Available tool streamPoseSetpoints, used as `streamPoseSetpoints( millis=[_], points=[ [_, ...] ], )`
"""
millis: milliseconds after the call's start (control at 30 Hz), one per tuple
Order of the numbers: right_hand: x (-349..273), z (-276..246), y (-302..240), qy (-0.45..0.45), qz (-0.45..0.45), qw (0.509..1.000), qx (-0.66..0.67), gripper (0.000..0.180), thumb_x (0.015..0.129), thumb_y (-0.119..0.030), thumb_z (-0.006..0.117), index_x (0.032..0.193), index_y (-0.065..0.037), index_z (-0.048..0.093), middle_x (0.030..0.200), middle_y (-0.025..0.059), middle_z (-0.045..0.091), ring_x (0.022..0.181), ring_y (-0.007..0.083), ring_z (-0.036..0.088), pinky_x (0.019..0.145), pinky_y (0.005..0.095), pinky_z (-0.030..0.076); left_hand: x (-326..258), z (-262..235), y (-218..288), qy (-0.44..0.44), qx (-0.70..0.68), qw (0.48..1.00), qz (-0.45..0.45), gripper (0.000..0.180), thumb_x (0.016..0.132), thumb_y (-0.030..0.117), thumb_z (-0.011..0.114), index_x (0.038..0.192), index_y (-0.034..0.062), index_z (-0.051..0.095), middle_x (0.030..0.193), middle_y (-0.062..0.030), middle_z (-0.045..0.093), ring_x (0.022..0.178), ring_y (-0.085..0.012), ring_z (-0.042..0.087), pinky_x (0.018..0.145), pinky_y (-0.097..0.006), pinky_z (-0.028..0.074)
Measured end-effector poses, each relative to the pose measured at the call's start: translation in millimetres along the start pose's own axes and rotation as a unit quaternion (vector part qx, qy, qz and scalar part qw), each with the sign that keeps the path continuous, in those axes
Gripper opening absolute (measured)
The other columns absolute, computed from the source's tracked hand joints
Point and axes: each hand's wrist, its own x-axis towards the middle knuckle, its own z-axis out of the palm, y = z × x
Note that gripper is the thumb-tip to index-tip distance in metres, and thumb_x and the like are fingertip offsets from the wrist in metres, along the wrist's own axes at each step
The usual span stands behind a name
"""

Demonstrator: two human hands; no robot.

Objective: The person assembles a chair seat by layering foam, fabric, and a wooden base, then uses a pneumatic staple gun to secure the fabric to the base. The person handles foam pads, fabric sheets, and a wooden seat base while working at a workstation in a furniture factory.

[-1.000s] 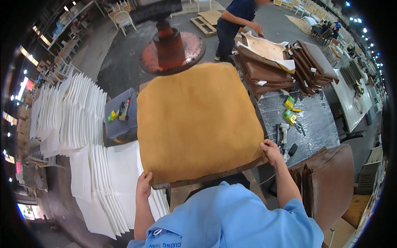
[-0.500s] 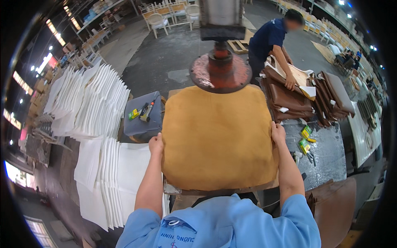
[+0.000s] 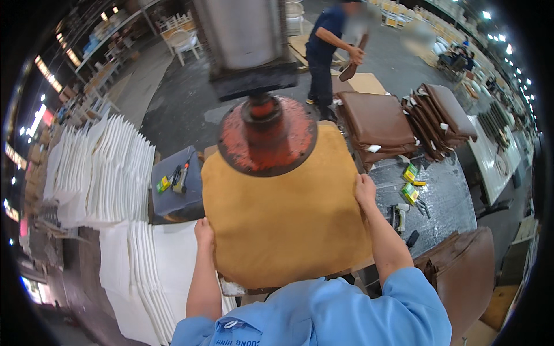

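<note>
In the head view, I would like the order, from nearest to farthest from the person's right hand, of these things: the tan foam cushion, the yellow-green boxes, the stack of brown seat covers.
1. tan foam cushion: touched by the right hand at its right edge.
2. yellow-green boxes: on the dark table, right of the hand.
3. stack of brown seat covers: farther back on the table.

Matt tan foam cushion (image 3: pixel 285 225); worn red-painted metal press disc (image 3: pixel 267 135).

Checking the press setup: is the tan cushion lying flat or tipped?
Flat: the cushion lies spread under the red disc, both hands at its sides.
</note>
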Motion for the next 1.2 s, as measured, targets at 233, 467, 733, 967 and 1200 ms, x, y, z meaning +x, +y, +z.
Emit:
streamPoseSetpoints(
  millis=[233, 467, 733, 967, 1200],
  points=[
    [44, -9, -34, -0.006, 0.003, 1.000, -0.003, 0.053, 0.109, -0.053, 0.058, 0.111, -0.003, 0.075, 0.113, 0.0253, 0.078, 0.114, 0.0476, 0.072, 0.098, 0.0532, 0.055, 56, 13, 59, -0.082, -0.034, 0.992, -0.085, 0.060, 0.118, 0.046, 0.052, 0.123, -0.0103, 0.072, 0.126, -0.0210, 0.076, 0.113, -0.0306, 0.072, 0.098, -0.046, 0.053],
    [56, 16, -23, 0.009, -0.015, 0.997, 0.081, 0.045, 0.112, -0.042, 0.061, 0.097, 0.001, 0.066, 0.095, 0.0247, 0.071, 0.091, 0.0397, 0.068, 0.085, 0.0498, 0.052, 66, 42, 63, -0.019, -0.138, 0.990, -0.034, 0.038, 0.121, 0.032, 0.051, 0.118, -0.0008, 0.070, 0.110, -0.0094, 0.073, 0.099, -0.0218, 0.066, 0.092, -0.041, 0.054],
    [62, 29, -8, 0.000, -0.009, 0.992, 0.123, 0.045, 0.114, -0.035, 0.063, 0.090, 0.003, 0.060, 0.081, 0.0155, 0.066, 0.078, 0.0239, 0.058, 0.077, 0.0446, 0.049, 67, 43, 50, -0.041, -0.257, 0.963, -0.067, 0.030, 0.120, 0.030, 0.054, 0.110, 0.0063, 0.070, 0.105, -0.0028, 0.072, 0.094, -0.0143, 0.064, 0.086, -0.036, 0.054],
    [62, 30, -17, -0.026, -0.004, 0.992, 0.121, 0.040, 0.113, -0.034, 0.063, 0.101, 0.003, 0.071, 0.094, 0.0134, 0.075, 0.090, 0.0194, 0.067, 0.084, 0.0401, 0.053, 74, 32, 42, -0.048, -0.274, 0.958, -0.072, 0.028, 0.119, 0.029, 0.060, 0.106, 0.0057, 0.069, 0.100, -0.0024, 0.071, 0.090, -0.0149, 0.063, 0.085, -0.036, 0.054],
    [64, 18, -7, -0.040, 0.032, 0.990, 0.132, 0.039, 0.113, -0.033, 0.062, 0.099, 0.003, 0.070, 0.090, 0.0107, 0.072, 0.087, 0.0171, 0.063, 0.084, 0.0397, 0.052, 67, 43, 54, -0.065, -0.282, 0.955, -0.064, 0.031, 0.119, 0.029, 0.059, 0.102, 0.0053, 0.069, 0.098, -0.0015, 0.069, 0.089, -0.0138, 0.062, 0.082, -0.037, 0.054]
  ],
)
